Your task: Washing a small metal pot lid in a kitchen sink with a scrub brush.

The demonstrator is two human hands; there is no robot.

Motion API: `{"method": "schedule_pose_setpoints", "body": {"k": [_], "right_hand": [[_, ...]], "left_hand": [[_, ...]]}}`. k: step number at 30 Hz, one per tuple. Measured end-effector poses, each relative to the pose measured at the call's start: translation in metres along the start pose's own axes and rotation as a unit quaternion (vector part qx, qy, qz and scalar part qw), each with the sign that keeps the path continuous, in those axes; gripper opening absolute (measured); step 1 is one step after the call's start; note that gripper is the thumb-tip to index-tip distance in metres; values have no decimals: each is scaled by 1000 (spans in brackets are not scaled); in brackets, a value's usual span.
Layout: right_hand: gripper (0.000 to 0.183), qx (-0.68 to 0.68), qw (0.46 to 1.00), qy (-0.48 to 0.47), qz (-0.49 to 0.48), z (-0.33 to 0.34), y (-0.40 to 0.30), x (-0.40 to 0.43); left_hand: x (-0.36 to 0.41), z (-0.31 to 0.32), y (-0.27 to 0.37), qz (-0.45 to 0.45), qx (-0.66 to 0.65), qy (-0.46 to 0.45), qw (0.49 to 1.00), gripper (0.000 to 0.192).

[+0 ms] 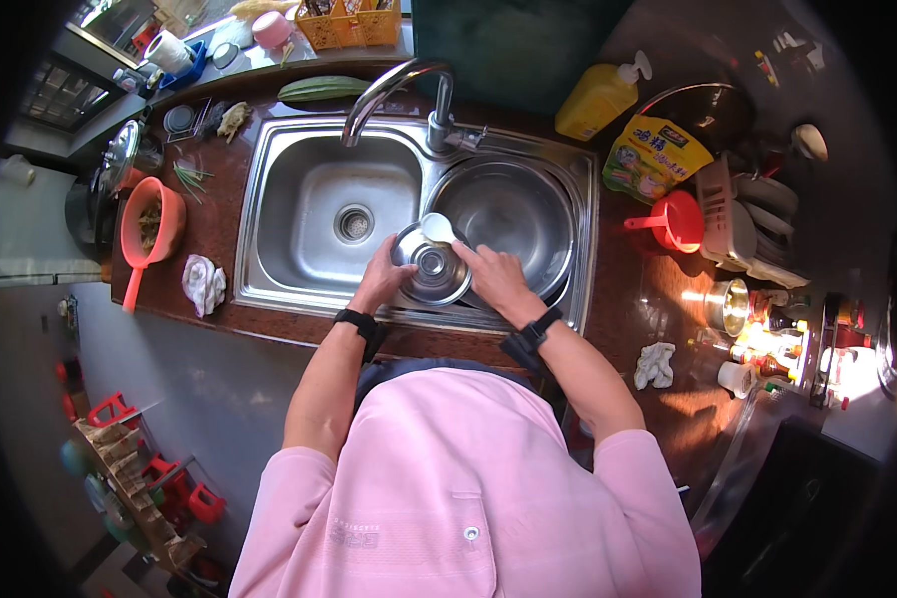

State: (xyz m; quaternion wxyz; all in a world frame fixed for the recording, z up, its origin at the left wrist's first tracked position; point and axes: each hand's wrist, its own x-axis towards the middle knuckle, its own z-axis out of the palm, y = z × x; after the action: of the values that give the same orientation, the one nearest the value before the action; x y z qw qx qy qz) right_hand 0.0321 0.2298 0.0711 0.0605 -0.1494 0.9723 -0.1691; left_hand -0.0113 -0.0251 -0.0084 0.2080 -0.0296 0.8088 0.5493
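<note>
My left hand [383, 273] grips the left rim of a round metal lid or shallow bowl [448, 288] with raised rings at its centre; which of the two it is I cannot tell. In my right hand [495, 276] is a white spoon or small scoop [437, 228], its round end over the upper edge of the round metal piece. Both hands are above the front of a stainless steel double sink [291, 261]. A large metal basin [508, 202] fills the right bowl. The chrome faucet [404, 75] arches over the left bowl, and no water shows under its spout.
Left on the counter are a coral strainer [154, 224] holding food scraps and a crumpled white cloth [203, 285]. A green gourd [323, 89] lies behind the sink. At right stand a yellow pump bottle [596, 101], a yellow seasoning pouch [654, 158], a red dipper [676, 222] and a dish rack [717, 202].
</note>
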Motion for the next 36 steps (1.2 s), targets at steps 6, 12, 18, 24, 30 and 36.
{"method": "schedule_pose_setpoints", "body": {"k": [6,12,18,24,30,36], "right_hand": [[49,72,993,15,97,-10,25,-4],[49,40,950,9,310,-5,77,-35],[46,225,946,7,233,-20,49,-47],[41,126,989,-34,69,-32,24,-61],[43,63,998,6,8,-11,3,2],[46,41,998,-13,-39,-24,5,6]], "left_hand": [[-11,-1,1,-97,19,42,994,81],[-20,3,13,-120,-36,47,991,79],[-14,6,10,-96,1,62,993,82],[-14,1,18,-71,-4,39,997,72],[-10,-2,23,-53,-36,-4,998,67],[-16,0,20,-80,18,42,996,71]]}}
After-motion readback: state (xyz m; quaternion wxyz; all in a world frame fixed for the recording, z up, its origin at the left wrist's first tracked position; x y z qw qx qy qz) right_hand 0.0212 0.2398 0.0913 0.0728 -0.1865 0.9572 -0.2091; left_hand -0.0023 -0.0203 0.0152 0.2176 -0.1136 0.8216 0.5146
